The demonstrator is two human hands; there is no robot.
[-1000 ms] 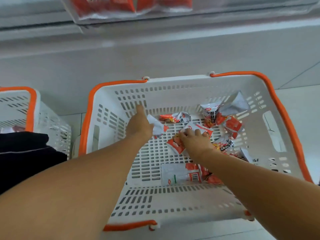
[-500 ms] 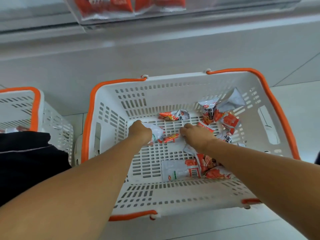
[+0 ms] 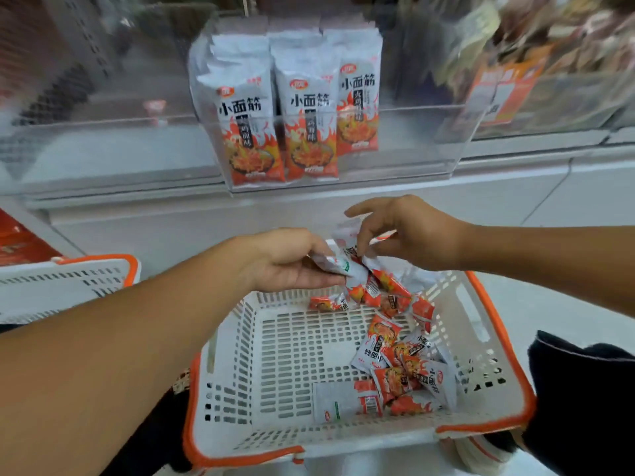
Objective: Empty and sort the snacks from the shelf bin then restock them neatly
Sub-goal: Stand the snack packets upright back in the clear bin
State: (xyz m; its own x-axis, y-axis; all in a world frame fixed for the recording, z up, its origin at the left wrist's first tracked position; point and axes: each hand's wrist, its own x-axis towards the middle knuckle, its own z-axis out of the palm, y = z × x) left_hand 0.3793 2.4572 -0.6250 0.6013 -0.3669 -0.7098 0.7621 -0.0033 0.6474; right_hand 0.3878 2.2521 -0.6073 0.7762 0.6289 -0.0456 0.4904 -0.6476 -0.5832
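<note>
1. At the far left a second white basket (image 3: pixel 65 286) with an orange rim sits on the floor, only partly in view.
2. The left hand (image 3: pixel 288 261) reaches out above the far edge of the main basket, fingers curled around a bunch of small snack packets (image 3: pixel 347 269), silver-white with orange flame print.
3. Up on the shelf, a clear shelf bin (image 3: pixel 343 139) holds three upright rows of the same snack, the stocked packets (image 3: pixel 309 132) standing face forward, tight side by side.
4. Below the hands, the white basket (image 3: pixel 275 438) with its orange rim has a slotted bottom; its left half is bare.
5. The right hand (image 3: pixel 409 231) hovers just beside the left one, thumb and fingers pinching at the top of the held bunch, index finger stretched out.
6. Loose packets (image 3: pixel 402 369) lie jumbled in the basket's right half, overlapping each other, a few near the far wall and most toward the near right corner.
7. At the right edge, dark clothing (image 3: pixel 584 400) presses against the basket's rim.
</note>
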